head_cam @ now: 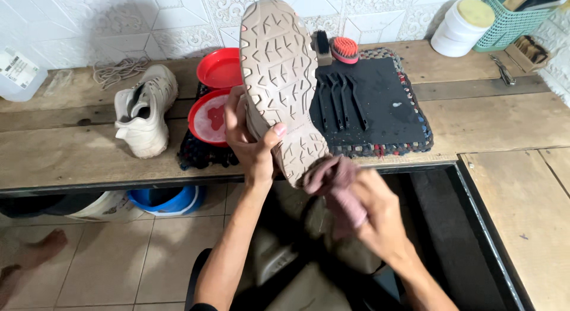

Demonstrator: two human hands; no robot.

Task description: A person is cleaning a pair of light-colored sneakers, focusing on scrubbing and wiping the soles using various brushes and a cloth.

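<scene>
My left hand (pixel 252 146) grips a beige sneaker (pixel 279 79) by its side, sole turned up toward me, toe pointing away. My right hand (pixel 371 213) holds a dusky pink cloth (pixel 335 180) pressed against the heel end of the sole. The matching second sneaker (pixel 145 109) lies on the wooden bench (pixel 71 156) to the left, laces removed.
Two red bowls (pixel 217 67) sit on a dark mat (pixel 380 109) with several black brushes (pixel 338 97) and a red-bristled brush (pixel 344 48). A white tub (pixel 460 26) and green basket (pixel 510 20) stand at the back right. A blue bucket (pixel 169 199) is under the bench.
</scene>
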